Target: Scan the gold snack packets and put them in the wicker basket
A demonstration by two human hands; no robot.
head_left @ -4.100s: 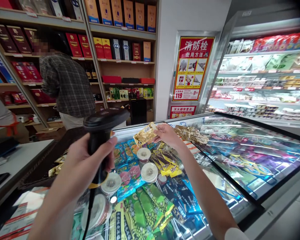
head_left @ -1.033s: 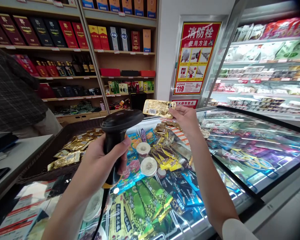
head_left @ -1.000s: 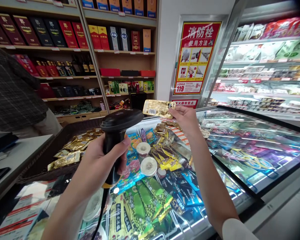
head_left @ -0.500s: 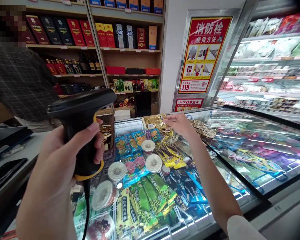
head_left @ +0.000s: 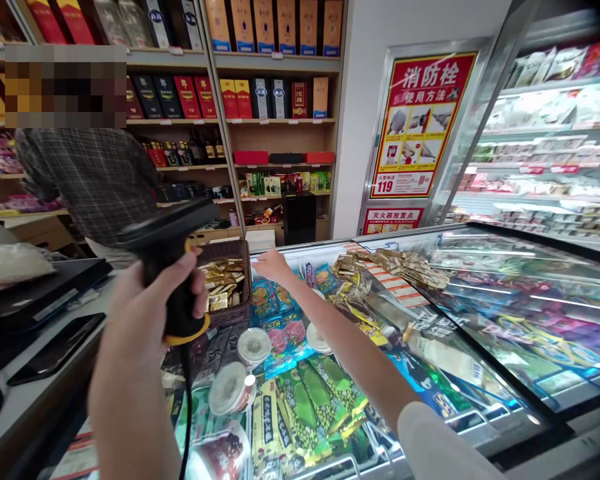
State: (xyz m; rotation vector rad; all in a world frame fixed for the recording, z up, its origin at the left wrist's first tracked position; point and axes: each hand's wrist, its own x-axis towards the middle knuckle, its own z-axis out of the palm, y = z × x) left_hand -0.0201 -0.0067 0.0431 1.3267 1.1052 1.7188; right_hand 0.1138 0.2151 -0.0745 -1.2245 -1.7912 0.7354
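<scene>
Left hand is wrapped tight around the black barcode scanner, held upright near the body. Right hand reaches farther out, fingers loose and empty, just beside the wicker basket of gold packets (packets piled loosely). Risk: the sleeve or the scanner's hanging cord could snag and tip the basket off the freezer lid.

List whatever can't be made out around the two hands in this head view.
- Right hand: palm faces down beside the basket, so any packet under it is hidden.
- Scanner: the left hand covers its trigger and grip.
- Gold packets in the basket: print too small to read.
- Scanner cable: cut off by the bottom edge.
</scene>
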